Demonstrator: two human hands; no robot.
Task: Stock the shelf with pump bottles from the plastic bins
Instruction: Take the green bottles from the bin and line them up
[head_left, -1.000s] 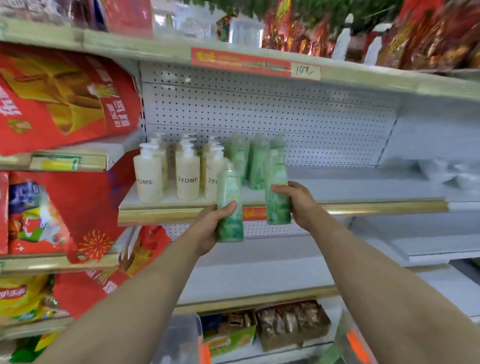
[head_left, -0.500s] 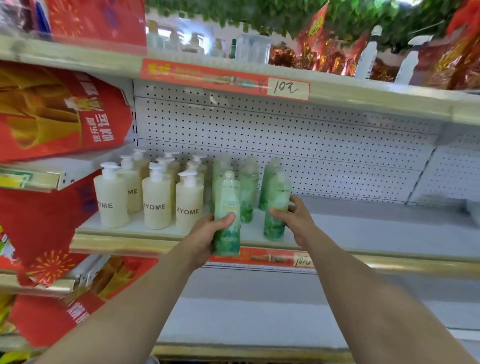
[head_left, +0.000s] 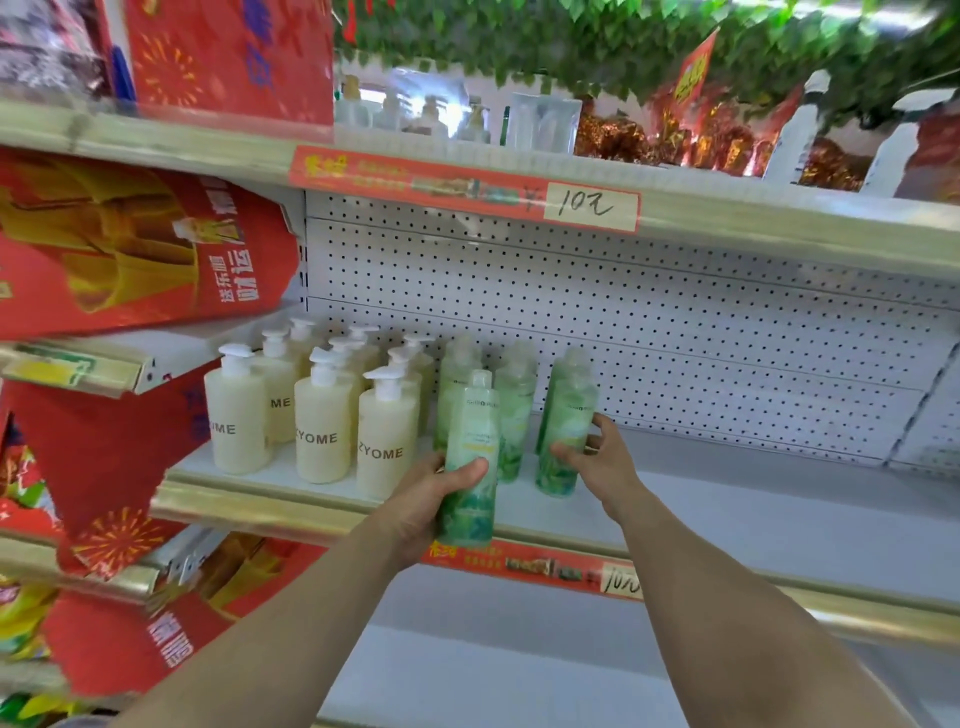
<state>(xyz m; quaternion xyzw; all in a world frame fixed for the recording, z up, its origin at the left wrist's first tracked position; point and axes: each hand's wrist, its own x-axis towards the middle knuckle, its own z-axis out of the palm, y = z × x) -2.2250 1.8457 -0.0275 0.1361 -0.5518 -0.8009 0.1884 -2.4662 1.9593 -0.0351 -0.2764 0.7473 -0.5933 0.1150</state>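
Head view shows the left hand (head_left: 423, 501) wrapped round the lower half of a green bottle (head_left: 470, 452), thumb across its front. The bottle is upright, cap up, so its long axis is vertical. Its base hangs just in front of the gold front lip of the shelf (head_left: 249, 506), about level with that lip and not yet on the white deck.

The right hand (head_left: 597, 460) curls round a second green bottle (head_left: 563, 415), which appears to stand on the deck, just beside the other green bottles (head_left: 514, 400) further back. To their left the cream ZYOME pump bottles (head_left: 384, 436) stand in rows.

The free front spot lies straight ahead of the held bottle and slightly above its base, between the nearest cream bottle and the one the right hand grips. The left hand is nearer, so the move is likely its own: lift the base over the lip, push forward, keep the bottle vertical. The gap looks narrow, and the knuckles could nudge the nearest cream bottle. The plastic bins are not in view.
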